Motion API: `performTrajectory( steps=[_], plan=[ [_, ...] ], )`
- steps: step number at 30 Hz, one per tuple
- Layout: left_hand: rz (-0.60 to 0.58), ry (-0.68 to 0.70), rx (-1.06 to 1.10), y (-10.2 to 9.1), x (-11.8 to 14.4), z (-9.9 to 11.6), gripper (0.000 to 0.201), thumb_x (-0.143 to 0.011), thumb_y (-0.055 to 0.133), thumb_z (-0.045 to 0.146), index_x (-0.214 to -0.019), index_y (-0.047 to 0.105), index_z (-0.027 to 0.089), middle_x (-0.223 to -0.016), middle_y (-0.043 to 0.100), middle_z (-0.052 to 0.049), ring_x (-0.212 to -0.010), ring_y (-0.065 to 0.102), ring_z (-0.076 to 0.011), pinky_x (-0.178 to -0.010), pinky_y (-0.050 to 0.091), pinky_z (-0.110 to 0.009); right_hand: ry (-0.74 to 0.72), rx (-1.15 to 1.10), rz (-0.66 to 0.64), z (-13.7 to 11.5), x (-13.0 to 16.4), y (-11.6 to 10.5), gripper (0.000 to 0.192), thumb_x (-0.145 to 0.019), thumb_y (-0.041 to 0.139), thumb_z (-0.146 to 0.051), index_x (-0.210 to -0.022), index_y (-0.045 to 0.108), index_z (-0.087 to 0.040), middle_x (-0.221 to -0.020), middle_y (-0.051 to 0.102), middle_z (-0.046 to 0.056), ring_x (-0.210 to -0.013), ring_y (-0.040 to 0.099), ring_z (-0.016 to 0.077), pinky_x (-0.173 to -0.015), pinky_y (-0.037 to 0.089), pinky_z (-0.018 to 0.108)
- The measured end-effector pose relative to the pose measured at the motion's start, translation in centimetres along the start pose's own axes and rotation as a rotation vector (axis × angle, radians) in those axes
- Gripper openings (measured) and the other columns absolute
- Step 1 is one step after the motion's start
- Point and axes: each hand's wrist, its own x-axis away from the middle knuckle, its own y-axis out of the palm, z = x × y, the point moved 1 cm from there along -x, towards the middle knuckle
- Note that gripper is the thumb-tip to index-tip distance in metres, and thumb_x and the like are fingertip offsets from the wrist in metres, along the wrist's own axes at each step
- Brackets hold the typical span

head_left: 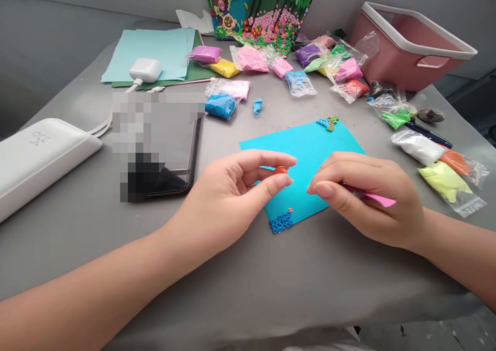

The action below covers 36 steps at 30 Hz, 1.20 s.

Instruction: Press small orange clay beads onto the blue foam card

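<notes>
Power bank (50, 160): we are seeing it lying well to the left of the blue card (302, 142).
White plug (145, 70): it is resting behind and left of the card, over pale paper sheets (155, 46).
Phone (170, 149): it is lying just left of the card, part of it being blurred.
Left hand (236, 191): we are holding it over the card's left part, thumb and forefinger standing slightly apart, with a bit of orange clay (281, 170) being gripped between the digits.
Blue clay bit (258, 107): it is lying on the grey table (217, 289), just behind the card.
Card patches: blue rings (281, 222) are covering the near corner, with an orange one sitting at their edge; a multicoloured patch (329, 123) is filling the far corner.
Clay picture (263, 20): it is standing well behind the card, showing pink flowers and green leaves.
Right hand (372, 180): we are keeping it over the card's right part, fingers curling closed around a pink tool (382, 198), thumb and forefinger pinching together.
Pink basket (387, 62): it is standing behind and right of the card.
Clay bags (445, 180): white, orange and yellow ones are lying right of the card.
</notes>
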Motion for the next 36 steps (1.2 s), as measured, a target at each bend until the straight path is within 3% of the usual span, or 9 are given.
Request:
performTrajectory(
  steps=[6,10,14,18,22,27,36],
  plan=[
    [0.025,-0.016,-0.007,0.0,0.0,-0.1,0.014,-0.083,0.081,0.03,-0.096,0.078,0.026,-0.094,0.078,0.008,-0.085,0.072,-0.0054,-0.073,0.055,-0.007,-0.056,0.064,-0.042,0.6,0.1,0.2,0.009,-0.096,0.062,-0.013,-0.097,0.07,-0.017,-0.081,0.071,0.003,-0.071,0.062,0.0103,-0.062,0.049,0.022],
    [0.047,-0.011,0.031,-0.1,-0.1,-0.1,0.026,-0.08,0.084,0.034,-0.103,0.074,0.026,-0.091,0.074,0.007,-0.087,0.071,-0.0069,-0.076,0.057,-0.009,-0.043,0.086,-0.109,0.9,0.1,0.2,0.011,-0.094,0.068,-0.021,-0.083,0.068,-0.018,-0.07,0.068,0.0,-0.062,0.058,0.0097,-0.058,0.046,0.023],
    [0.032,-0.018,0.041,-0.1,0.0,-0.1,0.026,-0.081,0.083,0.037,-0.101,0.073,0.024,-0.091,0.073,0.007,-0.085,0.071,-0.0067,-0.076,0.057,-0.01,-0.071,0.076,-0.139,0.9,0.3,0.2,0.005,-0.096,0.065,-0.017,-0.097,0.069,-0.019,-0.084,0.072,0.002,-0.073,0.064,0.0107,-0.066,0.051,0.023],
    [0.03,-0.029,0.04,-0.1,0.0,-0.1,0.026,-0.081,0.082,0.039,-0.098,0.072,0.022,-0.091,0.072,0.006,-0.084,0.071,-0.0076,-0.076,0.057,-0.012,-0.06,0.112,-0.192,0.9,0.5,0.3,0.011,-0.096,0.066,-0.024,-0.086,0.067,-0.019,-0.075,0.066,0.0,-0.066,0.059,0.0109,-0.062,0.048,0.024],
    [0.017,-0.031,0.04,-0.2,0.0,-0.2,0.025,-0.081,0.082,0.039,-0.097,0.072,0.022,-0.091,0.072,0.006,-0.084,0.071,-0.0073,-0.076,0.056,-0.012,-0.076,0.116,-0.216,1.0,0.6,0.4,0.007,-0.098,0.061,-0.019,-0.096,0.067,-0.019,-0.087,0.067,0.003,-0.077,0.063,0.0123,-0.069,0.051,0.023],
    [0.018,-0.039,0.023,-0.1,-0.1,0.1,0.023,-0.082,0.082,0.038,-0.095,0.072,0.022,-0.091,0.072,0.005,-0.084,0.069,-0.0077,-0.076,0.056,-0.013,-0.059,0.12,-0.257,1.2,0.7,0.6,0.012,-0.098,0.062,-0.024,-0.089,0.067,-0.017,-0.08,0.063,0.002,-0.07,0.06,0.0124,-0.065,0.048,0.025],
    [0.008,-0.042,0.0,-0.2,0.1,0.0,0.02,-0.082,0.081,0.036,-0.094,0.071,0.023,-0.094,0.073,0.004,-0.085,0.07,-0.0096,-0.076,0.056,-0.015,-0.008,0.073,-0.359,1.2,0.9,0.5,0.02,-0.099,0.057,-0.016,-0.114,0.07,-0.019,-0.098,0.069,0.006,-0.082,0.065,0.0141,-0.072,0.052,0.027]
  ],
)
